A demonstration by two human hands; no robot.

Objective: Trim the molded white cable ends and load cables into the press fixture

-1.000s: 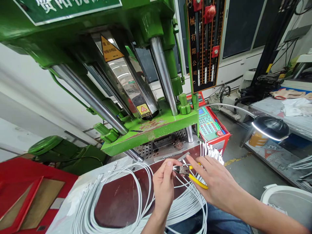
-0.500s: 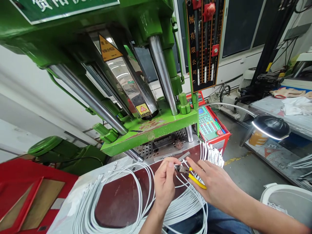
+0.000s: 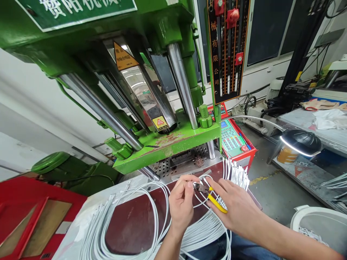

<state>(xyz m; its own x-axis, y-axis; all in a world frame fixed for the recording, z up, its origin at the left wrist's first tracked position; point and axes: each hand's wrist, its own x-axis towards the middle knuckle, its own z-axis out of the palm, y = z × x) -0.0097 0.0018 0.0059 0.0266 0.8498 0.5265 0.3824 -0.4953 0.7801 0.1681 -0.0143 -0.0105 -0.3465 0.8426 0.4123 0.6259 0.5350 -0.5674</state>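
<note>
My left hand is closed, thumb and forefinger pinching the end of a white cable; the tip itself is mostly covered by the fingers. In my right hand are cutting pliers with yellow handles. Their dark jaws point left and meet the left fingertips at the cable end. Beneath both hands lies a bundle of white cables. Another coiled white cable bundle rests on the left of the brown worktop.
A green press stands directly ahead, over a perforated metal plate. White cable ends cluster at the worktop's right edge. Beyond are a red control box, a lamp and a white bin holding small white scraps.
Both hands and the pliers have shifted slightly left. A white cable loop now arcs above the pliers, in front of the metal strip. The grip on cable and pliers is unchanged.
</note>
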